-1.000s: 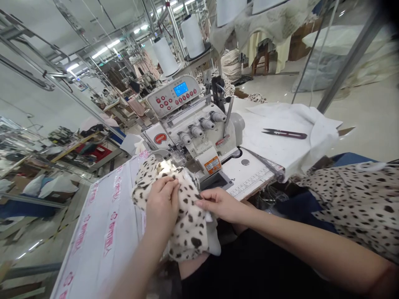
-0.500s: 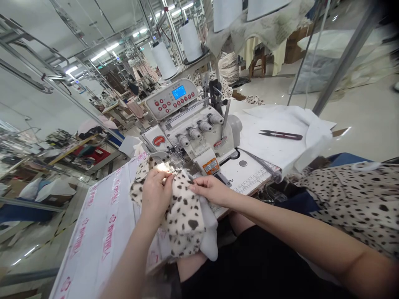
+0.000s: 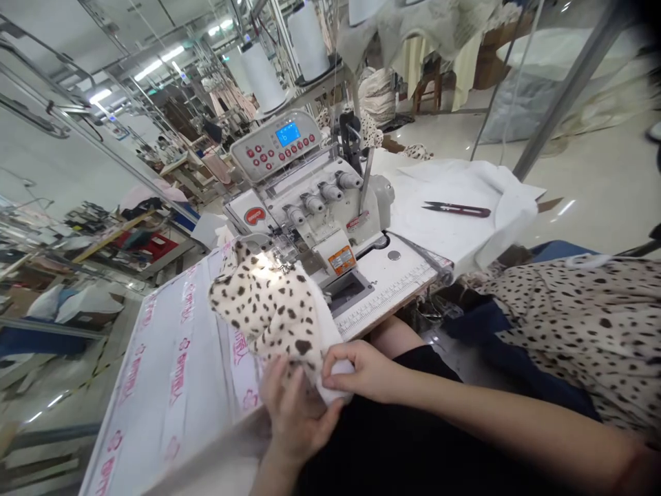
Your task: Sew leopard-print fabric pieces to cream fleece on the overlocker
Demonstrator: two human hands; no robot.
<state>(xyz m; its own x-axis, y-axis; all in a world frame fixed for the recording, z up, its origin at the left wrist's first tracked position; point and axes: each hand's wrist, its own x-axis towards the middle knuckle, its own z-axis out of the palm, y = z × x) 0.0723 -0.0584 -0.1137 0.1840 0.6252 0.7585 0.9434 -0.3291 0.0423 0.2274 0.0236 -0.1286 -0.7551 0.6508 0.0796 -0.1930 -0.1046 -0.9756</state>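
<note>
On the desk (image 3: pixel 160 386), spotted fabric (image 3: pixel 273 303) is lying, its far edge disappearing in glare at the sewing machine (image 3: pixel 310 213). Your left hand (image 3: pixel 298 417) is blurring at the near edge, fingers spreading; blur is hiding whether they are gripping. Your right hand (image 3: pixel 369 372) is pinching the white layer (image 3: pixel 330 327), partly covering it.

Left hand (image 3: pixel 297 417) blurred, hides part of near edge of spotted fabric (image 3: pixel 276 300); orange label (image 3: pixel 341 260) text unreadably small.
</note>
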